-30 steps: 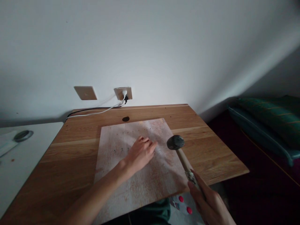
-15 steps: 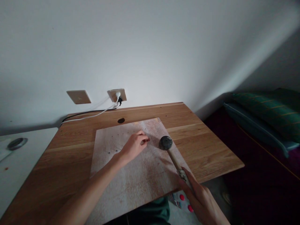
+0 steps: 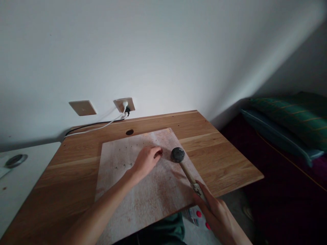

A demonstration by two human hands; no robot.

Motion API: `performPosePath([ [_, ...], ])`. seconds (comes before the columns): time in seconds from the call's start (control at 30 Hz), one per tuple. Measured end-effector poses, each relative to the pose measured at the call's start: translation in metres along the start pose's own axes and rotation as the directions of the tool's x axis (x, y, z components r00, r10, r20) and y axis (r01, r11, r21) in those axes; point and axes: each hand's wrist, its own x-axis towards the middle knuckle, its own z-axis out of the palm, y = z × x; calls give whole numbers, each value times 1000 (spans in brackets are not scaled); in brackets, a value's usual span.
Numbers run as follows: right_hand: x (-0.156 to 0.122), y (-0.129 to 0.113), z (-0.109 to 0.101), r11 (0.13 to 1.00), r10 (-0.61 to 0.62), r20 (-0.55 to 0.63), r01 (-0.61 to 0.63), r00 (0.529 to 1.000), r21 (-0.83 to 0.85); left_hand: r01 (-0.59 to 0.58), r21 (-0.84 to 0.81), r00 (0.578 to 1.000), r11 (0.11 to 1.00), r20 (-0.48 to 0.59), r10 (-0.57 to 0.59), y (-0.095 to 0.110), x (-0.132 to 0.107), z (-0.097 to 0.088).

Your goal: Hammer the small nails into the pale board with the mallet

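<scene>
My right hand (image 3: 216,211) is wrapped round the handle of a mallet (image 3: 188,173). Its round black head (image 3: 177,154) is over the right part of a whitish, worn board (image 3: 150,197). To the left of the mallet head, my left hand (image 3: 148,158) is low over the board with thumb and fingers pinched together. Whatever lies between those fingertips is too small to make out. Small dark points, perhaps nails or holes, run in a row near the board's far edge. Several small metal bits (image 3: 124,165) stick up left of my left wrist.
The board lies on a wooden tabletop (image 3: 219,149) against a white wall. Cables (image 3: 99,127) run from a socket (image 3: 124,104) along the back edge. At left is a white surface with a round dark object (image 3: 16,160). Cushions (image 3: 288,119) lie at right.
My left fingers have curled in more closely over the board. The mallet stays at nearly the same place above it. The whole view has shifted slightly.
</scene>
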Motion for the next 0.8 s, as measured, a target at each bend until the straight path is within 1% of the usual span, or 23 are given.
performPosePath([
  [0.07,0,-1,-2,1000,-21,-9,21,1000,-7,-1,78,1000,997,11,0,1,-2,1],
  [0.17,-2,-4,-1,1000,-11,-6,11,1000,-4,-12,120,1000,993,-2,12,4,-5,4],
  [0.33,-7,-2,5,999,38,-46,-38,998,13,16,101,999,995,-46,-11,6,-7,9],
  [0.43,-6,1,3,999,29,-2,-29,1000,-16,14,79,999,997,-52,-10,7,-8,11],
  [0.53,-5,3,2,998,55,26,-55,998,-24,48,45,998,998,-45,-46,8,-8,12],
  [0.67,-6,6,8,998,58,-27,-58,998,13,71,39,997,997,-34,-70,9,-8,15],
  [0.8,-7,10,12,999,49,-41,-48,998,23,73,29,996,997,-44,-72,10,-9,16],
])
